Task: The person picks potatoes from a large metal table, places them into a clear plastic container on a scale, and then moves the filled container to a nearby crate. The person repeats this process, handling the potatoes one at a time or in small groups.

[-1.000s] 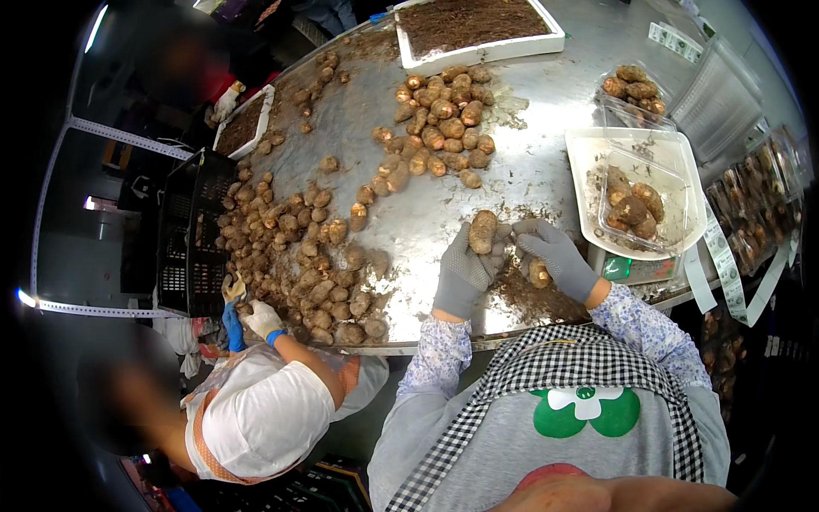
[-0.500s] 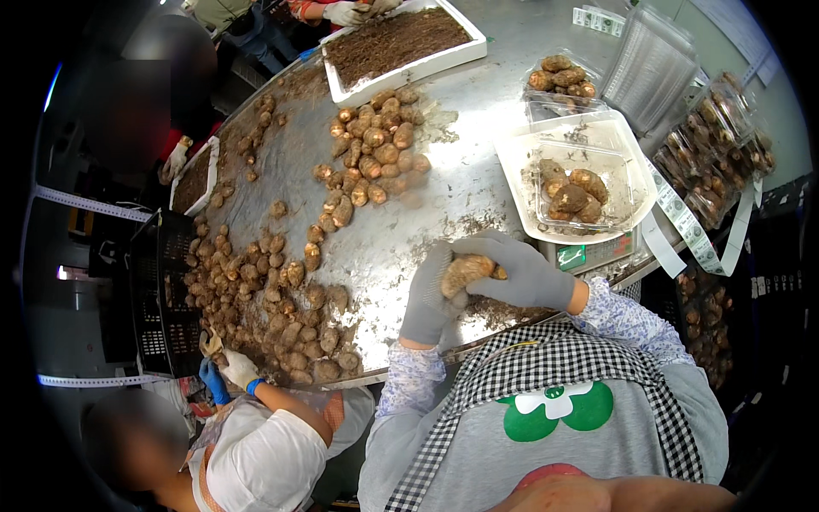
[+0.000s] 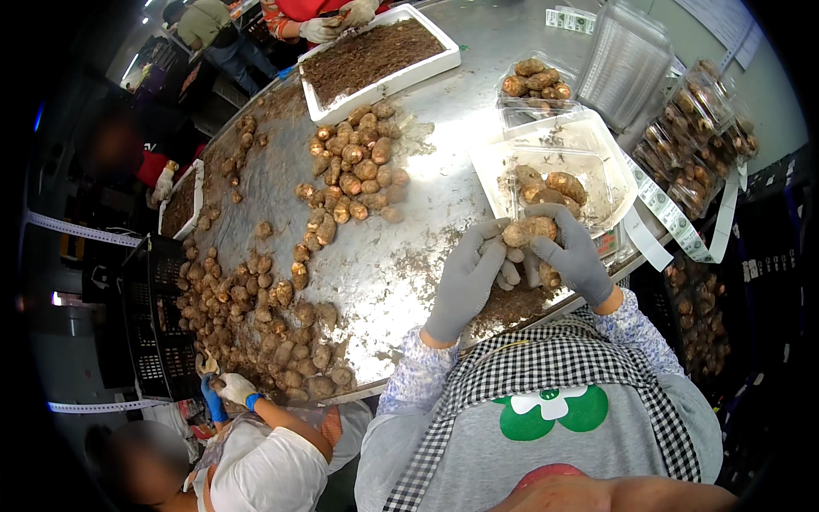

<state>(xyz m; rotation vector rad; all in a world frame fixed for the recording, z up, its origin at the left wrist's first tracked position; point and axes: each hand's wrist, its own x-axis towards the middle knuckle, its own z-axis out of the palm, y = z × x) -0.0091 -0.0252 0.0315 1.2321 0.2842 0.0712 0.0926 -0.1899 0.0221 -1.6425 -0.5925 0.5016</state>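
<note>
Both my hands wear grey gloves and meet in front of the white tray (image 3: 627, 200). Between them is a brown taro corm (image 3: 531, 230), pinched by the fingers of my left hand (image 3: 467, 280) and my right hand (image 3: 573, 254). A second taro (image 3: 548, 275) shows below my right hand, against its fingers. Inside the tray sits a clear plastic box (image 3: 589, 158) with several taros (image 3: 565, 186), partly hidden by my right hand. The tray rests on a scale (image 3: 607, 243), mostly covered.
Loose taros (image 3: 358, 162) lie in piles across the metal table (image 3: 435, 192). Stacked clear boxes (image 3: 627, 55), filled packs (image 3: 691, 128) and a label strip (image 3: 678, 218) are at right. A soil-filled white foam box (image 3: 375, 64) stands far off. A co-worker (image 3: 264, 461) handles taros beside a black crate (image 3: 162, 316).
My hands have moved right to the tray's near edge, the taro now held higher between the fingertips. A second taro shows more clearly under my right hand. The view has shifted slightly.
</note>
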